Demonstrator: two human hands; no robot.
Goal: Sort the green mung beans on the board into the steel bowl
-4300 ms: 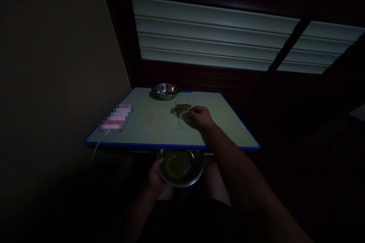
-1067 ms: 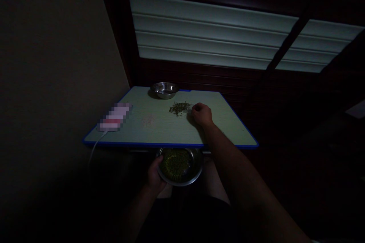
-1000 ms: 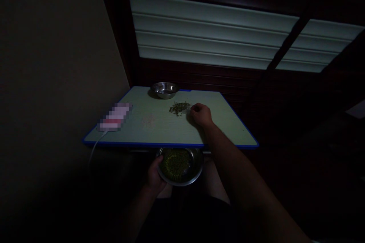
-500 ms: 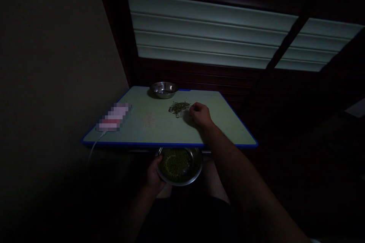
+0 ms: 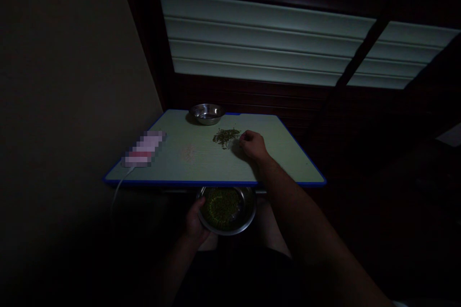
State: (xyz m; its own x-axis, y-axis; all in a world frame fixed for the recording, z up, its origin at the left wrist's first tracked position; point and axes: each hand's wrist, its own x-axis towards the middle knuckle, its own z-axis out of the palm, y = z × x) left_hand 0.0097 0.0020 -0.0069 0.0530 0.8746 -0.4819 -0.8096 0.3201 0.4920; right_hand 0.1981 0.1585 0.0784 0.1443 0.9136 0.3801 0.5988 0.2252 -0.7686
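My left hand point(image 5: 196, 221) grips the left rim of a metal bowl point(image 5: 247, 223), thumb over the edge. Small greenish grains point(image 5: 220, 206) fill part of this bowl, which sits over my lap just under the near edge of the table. Above the tabletop, my right hand point(image 5: 253, 145) is closed, with thumb and fingers pinched together. Whatever those fingertips hold, if anything, is too small and dark to make out. Directly left of them, a loose pile of similar small grains point(image 5: 225, 137) lies spread on the pale table point(image 5: 173, 168).
A second metal bowl point(image 5: 207, 114) stands at the table's far left edge. On the left side lies a blurred-out phone-like object point(image 5: 144, 148), its white cable point(image 5: 118, 188) hanging over the near edge. Behind the table is a dark wooden panel with pale slats point(image 5: 259, 43); a wall point(image 5: 79, 57) rises on the left.
Almost nothing differs. My right hand stays beside the pile with only a slight shift of its fingers, and my left hand keeps the bowl in the same place.
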